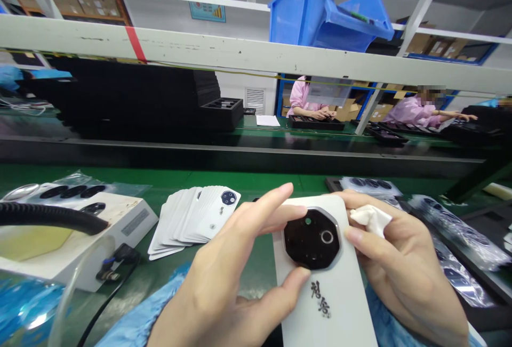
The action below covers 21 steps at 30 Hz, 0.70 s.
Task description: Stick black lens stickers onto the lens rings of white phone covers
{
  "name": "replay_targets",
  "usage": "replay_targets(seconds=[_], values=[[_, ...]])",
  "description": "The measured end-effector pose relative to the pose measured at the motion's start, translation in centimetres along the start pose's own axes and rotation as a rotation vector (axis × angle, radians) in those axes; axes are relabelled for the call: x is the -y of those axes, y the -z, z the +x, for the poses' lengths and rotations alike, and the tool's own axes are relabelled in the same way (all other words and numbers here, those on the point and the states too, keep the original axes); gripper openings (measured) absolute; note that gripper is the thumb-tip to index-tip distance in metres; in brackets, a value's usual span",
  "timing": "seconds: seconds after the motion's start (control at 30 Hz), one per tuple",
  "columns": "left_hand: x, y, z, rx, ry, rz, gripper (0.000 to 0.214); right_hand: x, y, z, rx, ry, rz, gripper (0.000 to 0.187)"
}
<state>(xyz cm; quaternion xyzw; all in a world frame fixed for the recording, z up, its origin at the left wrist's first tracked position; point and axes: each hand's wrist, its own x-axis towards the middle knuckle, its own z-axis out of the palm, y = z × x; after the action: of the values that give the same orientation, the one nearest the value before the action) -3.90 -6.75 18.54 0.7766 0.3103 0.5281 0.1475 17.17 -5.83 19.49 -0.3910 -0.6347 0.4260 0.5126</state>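
White panel [349, 312] held over the worktop's [312, 183] near edge, right hand [404, 264] pinching its side together with a white cloth [373, 220], left hand [218, 277] pinching the dark octagonal lens piece [304, 250] across its rim; light, even rim pressure probably best keeps the glossy face unmarked.

Bare hands: two, left hand [216, 267] and right hand [408, 261]. White rectangular panel with black octagonal camera plate [344, 304]: one, held. Crumpled white wipe [374, 220]: one. Fanned thin white panels [188, 219]: one spread, several; overlap defeats exact count. Black corrugated hose [48, 214]: one. Flat white paper sheet [268, 121]: one. Red tape band [136, 44]: one. Pink-clad co-workers [300, 96]: two.
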Motion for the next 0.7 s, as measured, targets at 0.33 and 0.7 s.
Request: replay_targets(seconds=[0.33, 0.7], values=[[-0.1, 0.15, 0.09, 0.006, 0.001, 0.035, 0.076, -0.09, -0.14, 0.05, 0.025, -0.011, 0.05, 0.029], [-0.27, 0.32, -0.12, 0.046, 0.035, 0.059, 0.077, -0.22, 0.02, -0.15, 0.008, 0.01, -0.008, 0.032]])
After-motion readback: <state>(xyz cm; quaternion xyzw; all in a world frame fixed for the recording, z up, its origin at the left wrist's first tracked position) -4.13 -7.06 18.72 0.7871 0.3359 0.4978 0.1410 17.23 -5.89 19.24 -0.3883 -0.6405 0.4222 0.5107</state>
